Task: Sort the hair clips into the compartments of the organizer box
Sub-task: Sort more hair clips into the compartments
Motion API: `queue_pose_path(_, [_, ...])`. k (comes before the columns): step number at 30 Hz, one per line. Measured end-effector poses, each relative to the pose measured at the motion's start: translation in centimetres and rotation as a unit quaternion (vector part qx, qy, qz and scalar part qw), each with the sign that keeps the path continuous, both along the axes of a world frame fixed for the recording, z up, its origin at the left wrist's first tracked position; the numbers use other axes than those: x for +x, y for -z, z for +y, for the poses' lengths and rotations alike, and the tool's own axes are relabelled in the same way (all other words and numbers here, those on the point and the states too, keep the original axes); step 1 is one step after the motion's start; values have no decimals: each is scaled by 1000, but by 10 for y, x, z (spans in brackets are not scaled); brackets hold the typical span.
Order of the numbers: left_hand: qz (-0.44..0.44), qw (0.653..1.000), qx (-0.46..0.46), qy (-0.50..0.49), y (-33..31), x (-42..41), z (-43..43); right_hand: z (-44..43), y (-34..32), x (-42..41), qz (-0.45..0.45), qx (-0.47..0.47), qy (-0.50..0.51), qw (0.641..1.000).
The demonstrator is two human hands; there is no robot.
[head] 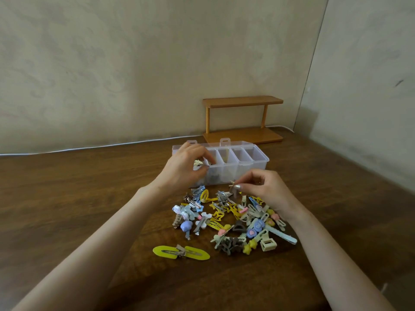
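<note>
A clear plastic organizer box (251, 162) with several compartments stands open on the wooden table. My left hand (186, 167) hovers over its left end, fingers pinched on a small pale clip (198, 163) above the leftmost compartments. A few dark clips show through the box's front wall. My right hand (262, 189) is just in front of the box, pinching a small brown clip (234, 190) above the pile. A heap of mixed hair clips (231, 221) in yellow, blue, grey, brown and cream lies between my forearms. A large yellow snap clip (180, 252) lies apart at the front left.
A small wooden two-tier shelf (243, 118) stands against the wall behind the box. A white cable (89, 148) runs along the table's back edge. Bare table stretches left and right of the pile.
</note>
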State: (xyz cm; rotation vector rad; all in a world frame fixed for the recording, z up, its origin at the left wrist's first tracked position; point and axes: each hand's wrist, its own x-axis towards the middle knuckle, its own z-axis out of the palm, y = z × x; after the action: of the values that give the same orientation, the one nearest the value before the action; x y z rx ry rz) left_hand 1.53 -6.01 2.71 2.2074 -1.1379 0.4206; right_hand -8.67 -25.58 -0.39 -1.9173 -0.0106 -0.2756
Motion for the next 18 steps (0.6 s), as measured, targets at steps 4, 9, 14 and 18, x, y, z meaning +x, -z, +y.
queue_pose_path(4, [117, 989, 43, 80, -3, -18, -7, 0, -1, 1, -4, 97, 5, 995])
queue_pose_path(9, [101, 987, 69, 106, 6, -27, -16, 3, 1, 2, -7, 111, -9, 994])
queue_pose_path(14, [97, 989, 43, 102, 10, -27, -18, 5, 1, 3, -12, 100, -25, 995])
queue_pose_path(18, [92, 991, 49, 82, 11, -22, -16, 6, 1, 3, -20, 82, -22, 996])
